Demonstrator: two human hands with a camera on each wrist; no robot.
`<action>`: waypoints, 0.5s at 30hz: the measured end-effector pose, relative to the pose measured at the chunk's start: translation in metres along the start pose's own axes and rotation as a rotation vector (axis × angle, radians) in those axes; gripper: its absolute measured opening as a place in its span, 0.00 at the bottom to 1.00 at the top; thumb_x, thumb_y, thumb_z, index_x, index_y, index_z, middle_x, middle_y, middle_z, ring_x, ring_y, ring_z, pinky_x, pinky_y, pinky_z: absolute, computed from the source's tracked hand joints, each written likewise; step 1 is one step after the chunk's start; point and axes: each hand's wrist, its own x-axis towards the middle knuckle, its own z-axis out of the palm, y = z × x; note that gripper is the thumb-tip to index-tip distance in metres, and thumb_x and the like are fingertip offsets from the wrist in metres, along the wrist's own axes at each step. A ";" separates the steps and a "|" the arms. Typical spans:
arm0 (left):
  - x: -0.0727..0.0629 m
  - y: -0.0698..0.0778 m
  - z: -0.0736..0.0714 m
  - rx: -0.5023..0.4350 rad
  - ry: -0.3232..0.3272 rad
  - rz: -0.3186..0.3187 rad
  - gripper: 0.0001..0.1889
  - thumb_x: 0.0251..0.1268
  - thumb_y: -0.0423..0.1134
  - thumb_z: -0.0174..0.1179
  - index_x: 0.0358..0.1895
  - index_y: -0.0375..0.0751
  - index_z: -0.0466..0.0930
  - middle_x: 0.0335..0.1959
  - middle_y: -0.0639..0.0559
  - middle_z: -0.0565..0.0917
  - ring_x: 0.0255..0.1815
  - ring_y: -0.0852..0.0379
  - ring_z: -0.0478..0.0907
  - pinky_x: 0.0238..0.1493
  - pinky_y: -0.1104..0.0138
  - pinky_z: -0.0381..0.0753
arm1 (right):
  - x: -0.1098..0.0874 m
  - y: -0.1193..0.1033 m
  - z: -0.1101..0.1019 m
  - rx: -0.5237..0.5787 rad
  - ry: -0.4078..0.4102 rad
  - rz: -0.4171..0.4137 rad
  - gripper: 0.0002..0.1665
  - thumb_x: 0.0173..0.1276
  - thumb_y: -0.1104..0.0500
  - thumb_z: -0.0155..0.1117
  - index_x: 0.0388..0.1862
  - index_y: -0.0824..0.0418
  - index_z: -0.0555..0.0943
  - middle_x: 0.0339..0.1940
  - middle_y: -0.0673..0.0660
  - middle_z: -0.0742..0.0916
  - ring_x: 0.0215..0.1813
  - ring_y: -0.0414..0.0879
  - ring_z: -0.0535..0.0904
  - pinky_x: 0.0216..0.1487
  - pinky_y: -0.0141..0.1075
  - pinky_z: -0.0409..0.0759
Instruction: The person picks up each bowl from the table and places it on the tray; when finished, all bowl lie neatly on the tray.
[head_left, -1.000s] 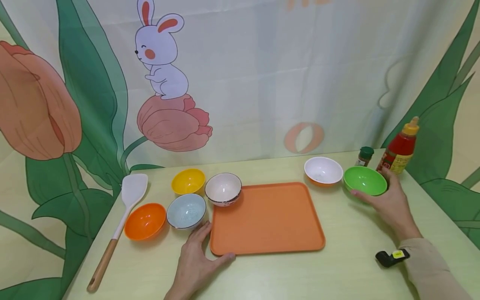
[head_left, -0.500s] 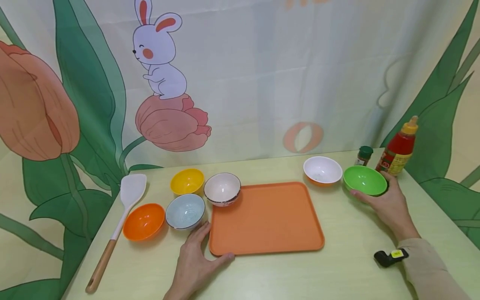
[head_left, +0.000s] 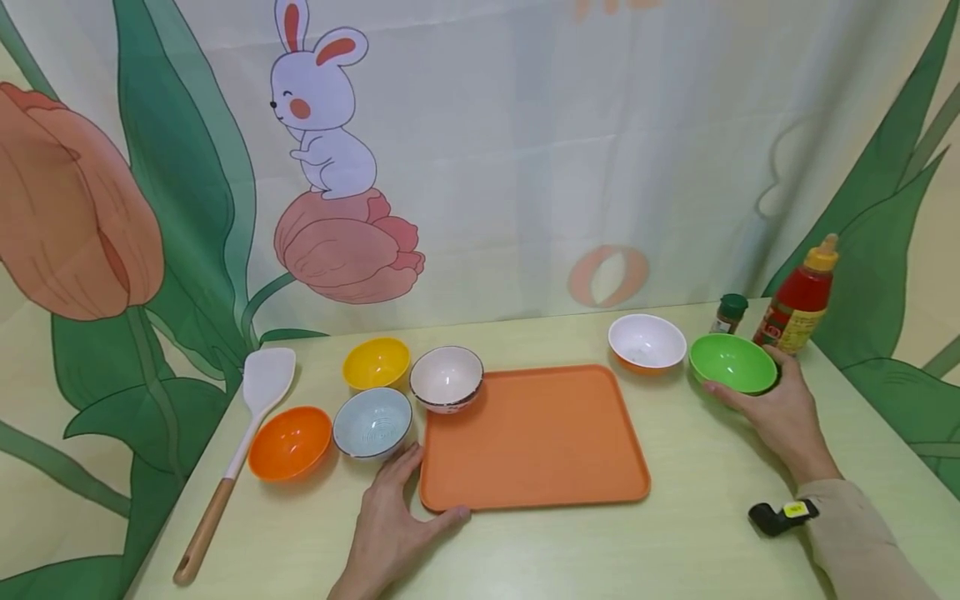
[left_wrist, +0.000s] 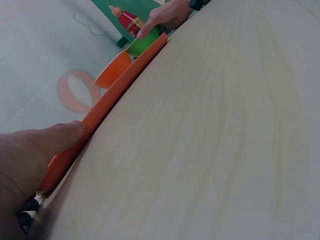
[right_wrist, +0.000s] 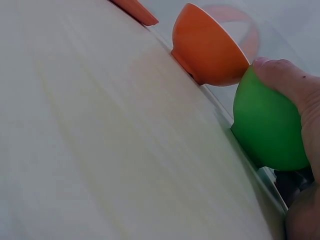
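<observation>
My right hand (head_left: 780,417) holds a green bowl (head_left: 732,363) at the right side of the table, thumb at its near rim and fingers round its right side. In the right wrist view the green bowl (right_wrist: 270,125) stands upright, its base at the tabletop, and the thumb lies at its rim. My left hand (head_left: 393,521) rests at the near left corner of an orange tray (head_left: 536,442), with the thumb against the front edge and the fingers along the left side. The left wrist view shows that thumb (left_wrist: 60,135) touching the tray's edge.
Beside the green bowl is a white bowl with an orange outside (head_left: 647,343). Behind stand a green-capped jar (head_left: 729,314) and a red sauce bottle (head_left: 798,296). Yellow (head_left: 377,364), cream (head_left: 447,379), pale blue (head_left: 373,423) and orange (head_left: 291,444) bowls and a spatula (head_left: 236,458) are leftward.
The green bowl and my right hand have shifted very slightly to the right, away from the white bowl. My left hand keeps its place at the tray corner.
</observation>
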 end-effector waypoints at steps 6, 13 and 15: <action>0.000 -0.001 0.000 0.005 -0.005 -0.012 0.61 0.49 0.71 0.85 0.81 0.35 0.74 0.82 0.38 0.75 0.82 0.35 0.72 0.82 0.38 0.72 | -0.001 -0.002 0.000 0.004 0.004 0.004 0.75 0.70 0.35 0.81 0.94 0.64 0.42 0.89 0.77 0.59 0.83 0.79 0.61 0.78 0.79 0.67; 0.000 0.000 0.001 0.001 -0.002 -0.009 0.61 0.49 0.71 0.85 0.81 0.35 0.74 0.82 0.38 0.75 0.82 0.34 0.72 0.82 0.38 0.73 | 0.001 -0.005 -0.005 0.032 0.038 -0.015 0.73 0.71 0.38 0.81 0.94 0.61 0.43 0.90 0.72 0.61 0.83 0.74 0.63 0.81 0.75 0.67; -0.001 -0.001 0.001 0.006 -0.002 -0.001 0.61 0.50 0.71 0.84 0.81 0.34 0.74 0.82 0.38 0.75 0.82 0.34 0.72 0.81 0.38 0.73 | 0.001 -0.007 -0.006 0.041 0.051 -0.022 0.73 0.70 0.39 0.82 0.95 0.59 0.44 0.90 0.71 0.61 0.83 0.73 0.63 0.82 0.72 0.67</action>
